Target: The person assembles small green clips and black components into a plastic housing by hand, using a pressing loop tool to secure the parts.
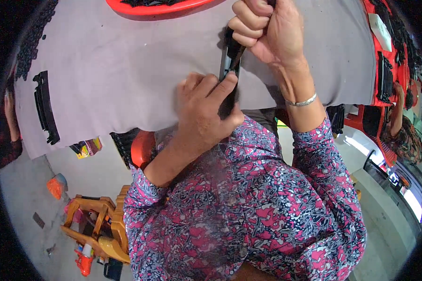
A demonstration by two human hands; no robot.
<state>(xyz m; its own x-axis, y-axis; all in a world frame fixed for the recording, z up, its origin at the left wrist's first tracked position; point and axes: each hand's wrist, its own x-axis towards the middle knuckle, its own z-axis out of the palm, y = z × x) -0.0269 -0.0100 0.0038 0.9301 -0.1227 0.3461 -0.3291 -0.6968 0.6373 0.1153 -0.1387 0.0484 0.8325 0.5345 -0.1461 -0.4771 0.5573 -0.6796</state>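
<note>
A long, narrow black piece [228,58], plastic by its look, stands out from the table's near edge between my hands. My left hand [206,105] is closed round its near end, with the index finger and thumb along it. At its far end my right hand [272,35] is a tight fist, and a dark bit shows above the fingers. What lies inside that fist is hidden. The fist touches or sits just over the black piece; I cannot tell which. A silver bangle [302,101] rings my right wrist.
A grey cloth covers the table [140,61]. A red tray [164,10] of small black parts is at the far side. Black strips [46,107] lie at the left, beside a heap of black bits [30,47]. Another person's arm [397,110] shows at the right.
</note>
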